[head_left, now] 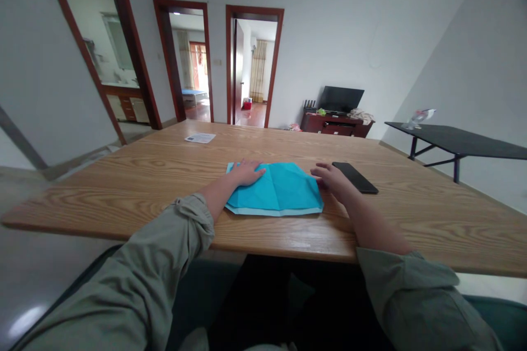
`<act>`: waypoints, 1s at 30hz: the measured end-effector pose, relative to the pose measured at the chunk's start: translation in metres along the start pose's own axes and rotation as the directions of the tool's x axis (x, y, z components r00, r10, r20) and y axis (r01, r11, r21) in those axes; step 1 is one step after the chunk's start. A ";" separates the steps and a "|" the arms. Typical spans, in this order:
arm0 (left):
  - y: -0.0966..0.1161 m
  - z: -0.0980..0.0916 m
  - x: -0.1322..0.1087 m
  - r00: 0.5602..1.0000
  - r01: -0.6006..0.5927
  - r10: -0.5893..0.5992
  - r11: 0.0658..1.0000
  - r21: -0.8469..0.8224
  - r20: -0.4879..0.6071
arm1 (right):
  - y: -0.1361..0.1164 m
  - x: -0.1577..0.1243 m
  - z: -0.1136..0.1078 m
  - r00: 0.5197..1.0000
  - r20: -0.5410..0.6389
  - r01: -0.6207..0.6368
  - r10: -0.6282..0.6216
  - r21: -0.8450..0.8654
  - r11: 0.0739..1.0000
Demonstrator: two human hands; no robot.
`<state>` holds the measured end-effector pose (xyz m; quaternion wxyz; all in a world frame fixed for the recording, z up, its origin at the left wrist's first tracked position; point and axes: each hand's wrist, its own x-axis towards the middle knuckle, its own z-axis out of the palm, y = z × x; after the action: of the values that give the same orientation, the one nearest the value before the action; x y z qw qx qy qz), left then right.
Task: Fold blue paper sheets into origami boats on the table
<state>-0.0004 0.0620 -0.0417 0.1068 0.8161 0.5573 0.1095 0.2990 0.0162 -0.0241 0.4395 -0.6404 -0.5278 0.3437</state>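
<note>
A folded sheet of bright blue paper [284, 189] lies on the wooden table in front of me. Creases run across it, its corners are folded in, and a paler strip shows along the near edge. My left hand [247, 172] rests flat on its upper left part, fingers stretched out. At the paper's right edge is my right hand [330, 176], its fingers slightly bent and apart. Whether those fingertips touch the paper is hard to make out, and the thumb is partly hidden. Just right of that hand lies a flat black phone-like slab [355, 177].
The wooden table [144, 186] reaches far to both sides. A printed white card [200, 137] lies at its far left. Behind stand a cabinet [341, 125] with a television [341, 100], and on the right a black folding table [461, 140] bearing a clear plastic item.
</note>
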 end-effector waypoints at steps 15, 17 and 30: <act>-0.039 -0.028 0.005 0.990 0.080 -0.086 0.995 -0.056 -0.110 | 0.019 0.007 0.005 0.965 0.126 0.264 -0.232 -0.460 0.848; -0.054 -0.036 0.005 0.973 0.193 -0.205 0.975 -0.112 -0.110 | 0.017 0.005 0.005 0.973 0.099 0.231 -0.209 -0.454 0.860; -0.051 -0.056 -0.015 0.998 0.060 -0.063 0.953 -0.296 -0.001 | 0.007 -0.003 0.006 0.981 0.117 0.193 -0.158 -0.424 0.885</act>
<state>-0.0671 0.0689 -0.0043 0.2281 0.7726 0.5603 0.1928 0.2952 0.0139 -0.0328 0.2942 -0.6576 -0.6636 0.2015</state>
